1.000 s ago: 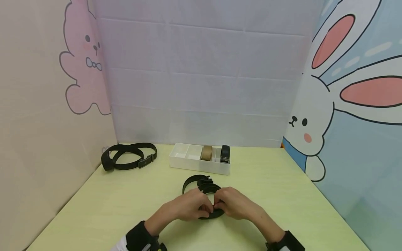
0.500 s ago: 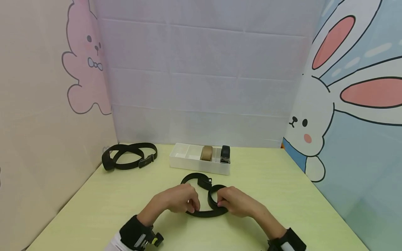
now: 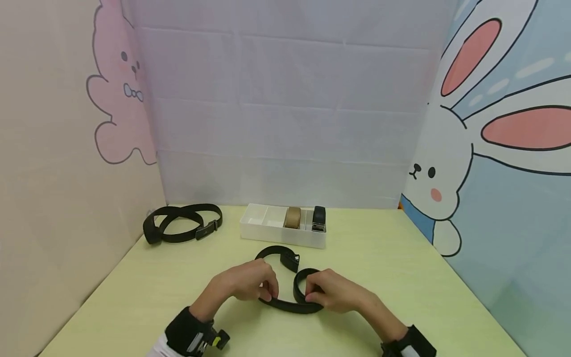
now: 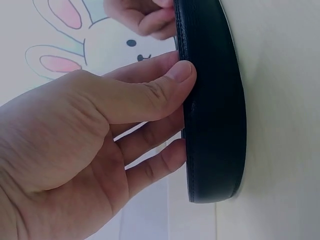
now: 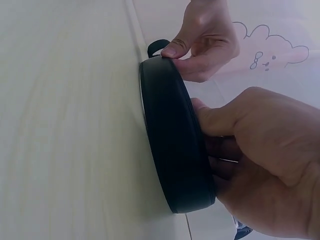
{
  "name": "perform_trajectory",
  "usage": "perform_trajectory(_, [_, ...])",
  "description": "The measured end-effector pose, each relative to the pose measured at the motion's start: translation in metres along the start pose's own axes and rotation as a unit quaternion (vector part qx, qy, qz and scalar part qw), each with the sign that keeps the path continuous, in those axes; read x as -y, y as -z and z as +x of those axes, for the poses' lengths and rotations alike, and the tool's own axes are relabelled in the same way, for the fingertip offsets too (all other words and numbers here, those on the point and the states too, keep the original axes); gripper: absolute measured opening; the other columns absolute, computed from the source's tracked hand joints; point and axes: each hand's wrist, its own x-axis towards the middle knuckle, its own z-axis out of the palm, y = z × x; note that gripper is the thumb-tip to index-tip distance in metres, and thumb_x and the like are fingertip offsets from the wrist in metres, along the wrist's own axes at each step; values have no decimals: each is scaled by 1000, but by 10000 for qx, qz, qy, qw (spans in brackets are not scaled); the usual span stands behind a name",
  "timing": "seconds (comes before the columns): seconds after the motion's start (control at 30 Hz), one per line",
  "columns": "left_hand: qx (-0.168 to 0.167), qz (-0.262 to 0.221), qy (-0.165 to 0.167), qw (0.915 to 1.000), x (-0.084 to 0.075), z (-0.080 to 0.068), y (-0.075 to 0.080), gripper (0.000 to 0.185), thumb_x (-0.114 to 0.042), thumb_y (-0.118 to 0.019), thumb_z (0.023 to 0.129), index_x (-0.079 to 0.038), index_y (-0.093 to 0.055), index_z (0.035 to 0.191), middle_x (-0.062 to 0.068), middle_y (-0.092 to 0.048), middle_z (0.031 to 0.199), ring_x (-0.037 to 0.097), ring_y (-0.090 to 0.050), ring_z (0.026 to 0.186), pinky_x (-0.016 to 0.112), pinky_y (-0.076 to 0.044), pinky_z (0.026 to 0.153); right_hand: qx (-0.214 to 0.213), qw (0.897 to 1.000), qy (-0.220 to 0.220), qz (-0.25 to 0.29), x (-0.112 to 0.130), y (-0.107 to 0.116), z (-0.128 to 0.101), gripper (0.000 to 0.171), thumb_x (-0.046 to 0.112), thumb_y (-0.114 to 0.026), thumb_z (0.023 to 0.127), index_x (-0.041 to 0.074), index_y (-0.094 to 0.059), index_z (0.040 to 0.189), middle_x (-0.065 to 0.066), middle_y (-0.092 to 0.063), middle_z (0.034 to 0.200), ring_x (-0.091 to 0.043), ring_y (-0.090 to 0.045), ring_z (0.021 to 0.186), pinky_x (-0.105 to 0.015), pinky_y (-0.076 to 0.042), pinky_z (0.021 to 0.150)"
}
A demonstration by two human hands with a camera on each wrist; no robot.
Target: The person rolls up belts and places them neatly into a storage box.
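Far left on the pale green desk, near the corner of the pink-bunny wall, lies a loose black belt in overlapping loops, its buckle toward the right. Next along, near the back edge, stands a white divided tray holding a rolled tan belt and, just beside it, a rolled black belt — each upright in its own compartment, with empty sections to their left. In front of the tray, at the middle of the desk, sits the black belt being worked: it stands on edge on the desk surface, curving from a small loop with the buckle at the back round to a tighter coil nearer the person. The left hand has its fingers curled over the strap's left stretch; in the left wrist view the thumb presses flat on the inner face of the strap while the other fingers lie along it. The right hand grips the coil at the right — in the right wrist view its thumb bears on the strap's upper edge and its fingers wrap behind. The two hands are near each other, not touching. A blue bunny wall closes the right side.
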Motion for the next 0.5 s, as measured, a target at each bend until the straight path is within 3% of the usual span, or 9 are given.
perform_trajectory(0.5, [81, -393, 58, 9992, 2, -5, 4, 11, -5, -90, 94, -16, -88, 93, -9, -84, 90, -7, -68, 78, 17, -58, 77, 62, 9999, 38, 153, 2, -2, -1, 16, 14, -76, 108, 16, -71, 93, 17, -59, 84, 6, -48, 77, -19, -45, 75])
